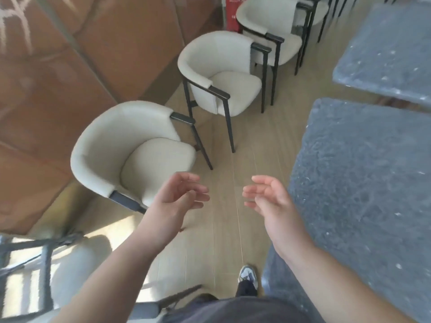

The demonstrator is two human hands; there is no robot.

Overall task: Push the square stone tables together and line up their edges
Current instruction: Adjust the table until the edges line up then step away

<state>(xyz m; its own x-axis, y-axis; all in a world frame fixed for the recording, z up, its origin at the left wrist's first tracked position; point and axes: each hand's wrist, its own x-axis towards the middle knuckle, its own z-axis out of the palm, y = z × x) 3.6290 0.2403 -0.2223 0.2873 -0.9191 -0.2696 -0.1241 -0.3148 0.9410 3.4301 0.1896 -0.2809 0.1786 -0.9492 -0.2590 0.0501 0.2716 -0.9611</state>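
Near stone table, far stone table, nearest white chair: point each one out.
near stone table (363,183): head view, middle of its grey top.
far stone table (387,57): head view, middle of its grey top.
nearest white chair (154,169): head view, seat cushion.

Restaurant or café dining area — matching cream armchairs (219,73) lining stone tables (363,173).

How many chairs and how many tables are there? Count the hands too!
White chairs: 3, near, middle, far
Grey stone tables: 2, near, far
Hands: 2, left hand, right hand, both holding nothing
Total: 7
Blurry chair parts at the lower left edge are left out.
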